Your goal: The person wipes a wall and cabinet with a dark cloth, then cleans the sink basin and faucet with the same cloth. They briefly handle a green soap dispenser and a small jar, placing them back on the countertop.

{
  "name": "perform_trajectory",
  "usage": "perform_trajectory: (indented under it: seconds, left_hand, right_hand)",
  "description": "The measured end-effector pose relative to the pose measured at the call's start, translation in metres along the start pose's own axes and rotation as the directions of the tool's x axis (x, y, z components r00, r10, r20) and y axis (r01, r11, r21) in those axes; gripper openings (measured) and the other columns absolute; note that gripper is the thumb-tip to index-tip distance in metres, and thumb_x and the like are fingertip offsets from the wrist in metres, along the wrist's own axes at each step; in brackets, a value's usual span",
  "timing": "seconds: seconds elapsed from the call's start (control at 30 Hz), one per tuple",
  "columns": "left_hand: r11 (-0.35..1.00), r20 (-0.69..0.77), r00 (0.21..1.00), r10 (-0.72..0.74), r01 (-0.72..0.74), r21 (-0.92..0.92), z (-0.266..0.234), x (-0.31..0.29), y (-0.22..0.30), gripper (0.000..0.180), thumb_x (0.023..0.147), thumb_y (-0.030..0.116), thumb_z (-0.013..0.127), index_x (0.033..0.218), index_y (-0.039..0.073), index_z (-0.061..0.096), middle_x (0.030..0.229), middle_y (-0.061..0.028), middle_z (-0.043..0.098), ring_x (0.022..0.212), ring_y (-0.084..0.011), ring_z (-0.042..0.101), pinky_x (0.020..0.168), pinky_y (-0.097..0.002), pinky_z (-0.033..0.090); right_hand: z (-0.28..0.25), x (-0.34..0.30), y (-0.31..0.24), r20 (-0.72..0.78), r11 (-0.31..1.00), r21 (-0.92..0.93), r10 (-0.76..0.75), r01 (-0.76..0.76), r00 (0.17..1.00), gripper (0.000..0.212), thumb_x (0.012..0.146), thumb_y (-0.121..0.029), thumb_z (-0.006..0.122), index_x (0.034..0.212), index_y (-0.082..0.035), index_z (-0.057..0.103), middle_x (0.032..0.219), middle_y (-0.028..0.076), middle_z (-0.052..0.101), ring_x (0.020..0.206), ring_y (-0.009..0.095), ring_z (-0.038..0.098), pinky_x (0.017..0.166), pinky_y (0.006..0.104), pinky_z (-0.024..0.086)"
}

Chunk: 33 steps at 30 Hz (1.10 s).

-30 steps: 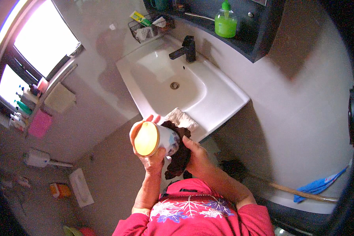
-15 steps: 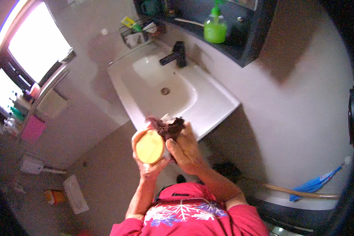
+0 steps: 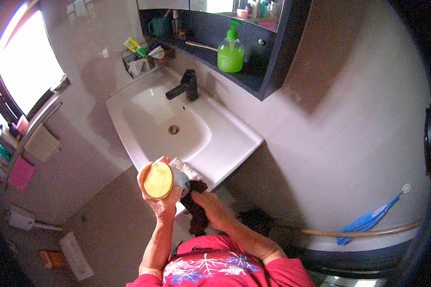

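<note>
Lidded jar [image 3: 161,180] in clasping left fingers [image 3: 142,177], brown cloth [image 3: 195,213] in gripping right fingers [image 3: 199,197], near edge of white sink [image 3: 230,136]

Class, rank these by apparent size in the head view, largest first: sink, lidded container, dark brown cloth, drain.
1. Sink
2. Lidded container and dark brown cloth: too alike to rank
3. Drain

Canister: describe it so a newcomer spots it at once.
Start at the big white sink, then drop to its near edge, where the left hand shows. The canister is in that hand, lid toward the camera. Its round yellow lid sets it apart from the dark cloth in the right hand and the pale cloth on the sink.
</note>
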<state>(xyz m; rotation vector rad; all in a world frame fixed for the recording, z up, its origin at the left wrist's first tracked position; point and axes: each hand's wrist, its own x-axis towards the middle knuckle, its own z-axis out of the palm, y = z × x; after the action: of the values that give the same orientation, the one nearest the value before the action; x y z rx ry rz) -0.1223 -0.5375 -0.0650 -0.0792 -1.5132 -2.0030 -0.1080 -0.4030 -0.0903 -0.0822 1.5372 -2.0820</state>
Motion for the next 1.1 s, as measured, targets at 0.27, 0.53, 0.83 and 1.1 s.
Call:
perform_trajectory:
  seconds: [0.27,0.53,0.83,1.1]
  left_hand:
    - [0.87,0.071,0.904,-0.421,0.425,-0.252,-0.001,0.014,-0.011,0.06,0.067,0.012,0.075,0.119,0.003,0.046,0.105,-0.0098,0.058,0.096,-0.0195,0.057,0.086,-0.036,0.048]
    - [0.896,0.251,0.906,-0.342,0.395,-0.203,0.076,0.066,0.01,0.072,0.065,0.011,0.071,0.128,0.005,0.036,0.112,-0.014,0.054,0.101,-0.0236,0.054,0.088,-0.0387,0.046]
    - [0.98,0.326,0.937,0.125,-0.065,-0.19,0.196,0.133,0.0,0.08,0.065,0.01,0.077,0.129,0.006,0.029,0.117,-0.0118,0.05,0.107,-0.0217,0.052,0.091,-0.034,0.046]
    - [0.978,0.231,0.952,0.202,-0.185,-0.093,0.243,0.141,-0.034,0.082,0.069,0.01,0.076,0.135,0.005,0.027,0.119,-0.0115,0.051,0.107,-0.0204,0.052,0.093,-0.0342,0.044]
  right_hand:
    - [-0.056,-0.015,-0.045,-0.166,0.641,-0.765,-0.297,0.067,0.94,0.035,0.086,-0.022,0.057,0.112,0.0,0.051,0.105,0.021,0.06,0.1,0.029,0.058,0.085,0.0375,0.044]
    - [-0.08,-0.011,-0.008,-0.12,0.844,-0.509,-0.264,0.168,0.957,0.037,0.085,-0.036,0.055,0.1,-0.001,0.055,0.084,0.013,0.061,0.079,0.02,0.057,0.074,0.0348,0.045]
    - [-0.117,-0.03,0.005,-0.152,0.85,-0.525,-0.038,-0.048,0.988,0.04,0.085,-0.032,0.055,0.108,0.001,0.055,0.092,0.004,0.059,0.082,0.01,0.052,0.076,0.0252,0.043]
    - [-0.145,-0.057,-0.009,-0.207,0.886,-0.462,-0.157,0.045,0.966,0.047,0.084,-0.037,0.056,0.111,0.002,0.053,0.099,0.01,0.06,0.091,0.018,0.055,0.082,0.0299,0.043]
